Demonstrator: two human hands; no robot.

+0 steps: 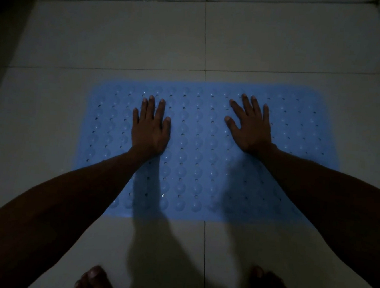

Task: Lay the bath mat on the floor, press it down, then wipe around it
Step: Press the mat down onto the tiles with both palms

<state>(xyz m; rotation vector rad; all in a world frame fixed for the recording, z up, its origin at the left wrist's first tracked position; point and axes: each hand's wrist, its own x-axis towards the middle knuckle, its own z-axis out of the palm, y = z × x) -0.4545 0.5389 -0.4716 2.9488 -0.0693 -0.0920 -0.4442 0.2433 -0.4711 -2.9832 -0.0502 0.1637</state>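
I see a blue mat (207,150) lying flat on the floor (124,44). The floor is made of big pale tiles with thin dark lines between them. The room is dim, so small things are hard to make out.

My left hand (151,128) lies palm down on the mat, a bit left of the mat's middle. Its fingers (150,107) are straight and close together, with only small gaps, and the thumb sits close beside them. They lie flat on the mat and hold nothing.

My right hand (250,128) also lies palm down on the mat, a bit right of the mat's middle and nearer the mat's far edge. Its fingers (246,105) are straight and spread wide like a fan, and the thumb sticks out toward the left hand. They touch the mat and hold nothing.

The two hands are well apart, with bare mat between them. Both arms reach in over the mat's near edge and throw dark shadows on it.

The mat has rows of round bumps and small holes all over it. I can read no words or labels on the mat.

Near the mat's near edge, on the tiles, I can see my two bare feet (94,281).
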